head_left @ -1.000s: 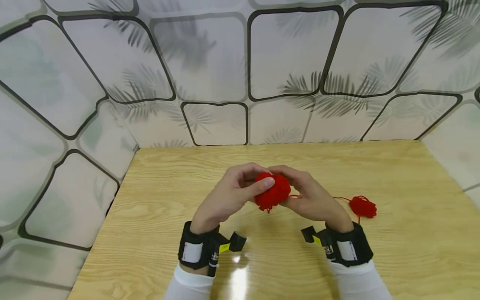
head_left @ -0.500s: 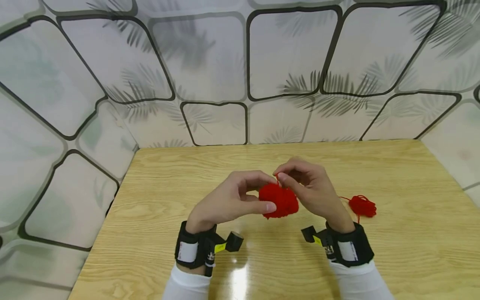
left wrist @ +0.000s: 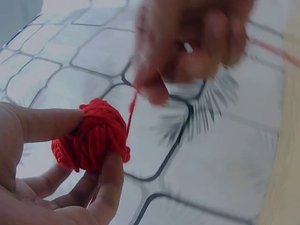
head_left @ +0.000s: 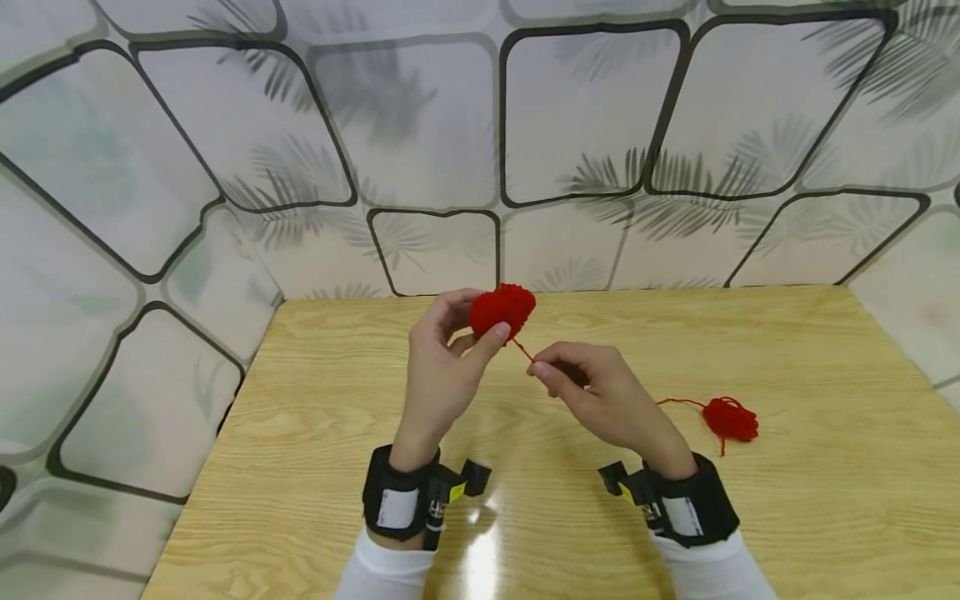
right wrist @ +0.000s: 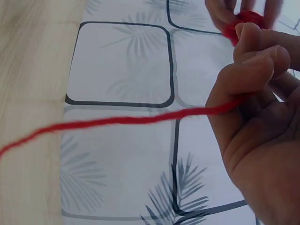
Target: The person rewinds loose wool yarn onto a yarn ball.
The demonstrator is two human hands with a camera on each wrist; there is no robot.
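Observation:
Between its thumb and fingers, my left hand (head_left: 442, 367) grips a ball of red yarn (head_left: 504, 312), held up near the table's far edge. A short taut strand (head_left: 523, 350) runs from the ball to my right hand (head_left: 607, 392), whose thumb and fingertips pinch it. In the left wrist view the wound ball (left wrist: 96, 136) shows its wraps, and the right hand (left wrist: 187, 51) is blurred. The right wrist view has the yarn strand (right wrist: 122, 120) passing through the curled fingers of the right hand and trailing off to the left.
On the wooden table (head_left: 337, 467), right of the right hand, lies a small loose bundle of red yarn (head_left: 731, 419) joined to the strand. A patterned wall covering (head_left: 427, 125) rises behind and on the left.
My left hand has lifted the ball up and to the left. My right hand, which pinched the strand above the ball half a second ago, now holds it lower, right of the ball.

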